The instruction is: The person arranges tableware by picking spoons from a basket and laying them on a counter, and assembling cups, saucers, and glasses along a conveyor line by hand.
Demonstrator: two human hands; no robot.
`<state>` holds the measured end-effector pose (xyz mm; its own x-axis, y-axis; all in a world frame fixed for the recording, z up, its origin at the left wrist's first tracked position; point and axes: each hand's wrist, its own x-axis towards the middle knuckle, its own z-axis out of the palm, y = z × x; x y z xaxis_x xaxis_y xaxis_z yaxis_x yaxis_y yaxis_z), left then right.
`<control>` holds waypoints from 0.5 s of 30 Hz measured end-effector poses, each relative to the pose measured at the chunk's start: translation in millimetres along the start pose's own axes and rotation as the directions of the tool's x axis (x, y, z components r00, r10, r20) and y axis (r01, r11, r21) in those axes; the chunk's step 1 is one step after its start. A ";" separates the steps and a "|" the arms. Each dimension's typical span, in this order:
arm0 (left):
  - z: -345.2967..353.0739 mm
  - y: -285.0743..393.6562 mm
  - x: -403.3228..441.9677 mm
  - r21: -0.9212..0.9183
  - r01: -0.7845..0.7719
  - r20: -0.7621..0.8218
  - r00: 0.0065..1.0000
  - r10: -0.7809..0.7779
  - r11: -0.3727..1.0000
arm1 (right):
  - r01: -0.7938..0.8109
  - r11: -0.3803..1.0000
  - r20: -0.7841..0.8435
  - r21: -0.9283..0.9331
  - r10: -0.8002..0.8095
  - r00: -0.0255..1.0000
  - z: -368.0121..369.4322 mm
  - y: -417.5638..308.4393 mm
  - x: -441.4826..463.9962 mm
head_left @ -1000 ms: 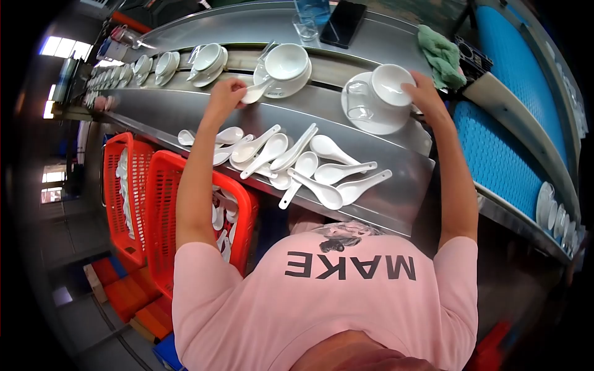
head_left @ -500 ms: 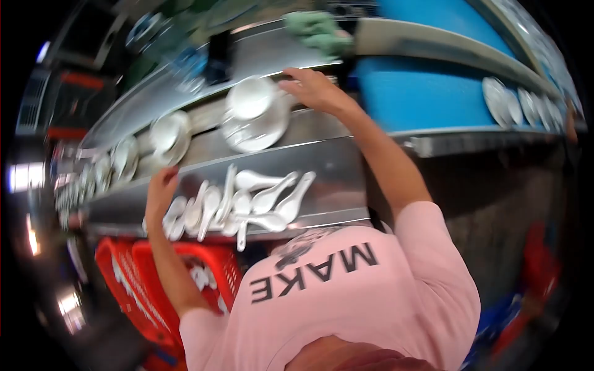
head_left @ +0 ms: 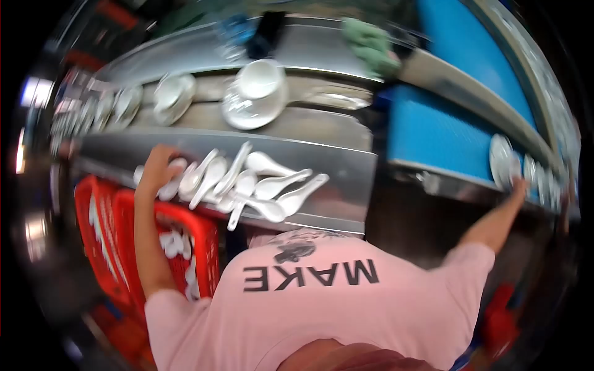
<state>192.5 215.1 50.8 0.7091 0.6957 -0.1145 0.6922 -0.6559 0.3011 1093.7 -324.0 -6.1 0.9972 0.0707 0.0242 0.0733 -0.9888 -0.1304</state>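
My left hand (head_left: 164,166) is over the left end of a pile of white spoons (head_left: 213,179) on the steel ledge (head_left: 334,179); its fingers are blurred, and a spoon lies at them. Stretched far to the right, my right hand (head_left: 520,187) reaches the lower edge of a white plate (head_left: 501,159) on the blue belt; whether its fingers grip the plate is too blurred to tell. A plate (head_left: 263,117) on the middle track carries a white bowl (head_left: 258,79) and a clear wrapped piece. Further sets stand to its left.
Red baskets (head_left: 207,238) holding white spoons stand below the ledge at left. Behind the track are a dark phone (head_left: 267,34) and a green cloth (head_left: 369,46). The blue belt (head_left: 439,133) carries several dishes at its right end. Another person's arm (head_left: 564,198) shows at the far right.
My right hand has left the bowl and plate on the track and swung right to the dishes on the blue belt. My left hand has moved from the track down to the spoon pile.
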 end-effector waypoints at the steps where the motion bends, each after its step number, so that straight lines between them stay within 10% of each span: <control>1: -6.3 4.5 -0.2 0.121 0.049 0.083 0.995 -0.060 0.991 | -0.002 0.998 0.133 0.063 -0.007 0.991 -2.5 8.1 9.5; 4: -3.6 -3.2 -10.5 0.167 0.137 0.088 0.984 -0.153 0.976 | -0.051 0.871 0.372 0.488 -0.155 0.915 7.1 20.9 27.3; 9: -10.7 12.7 2.2 0.129 0.188 0.042 0.980 -0.195 0.974 | -0.006 0.722 0.392 0.691 -0.369 0.843 -0.4 -43.0 -49.3; 15: -24.0 73.0 12.0 -0.006 -0.031 -0.205 0.978 0.029 1.000 | 0.024 0.408 0.169 0.913 -0.430 0.887 11.1 -147.6 -174.9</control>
<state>248.3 182.6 94.1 0.6861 0.7218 0.0907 0.6694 -0.6752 0.3097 908.5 -188.9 -2.0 0.8554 0.5101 -0.0897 0.0675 -0.2814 -0.9572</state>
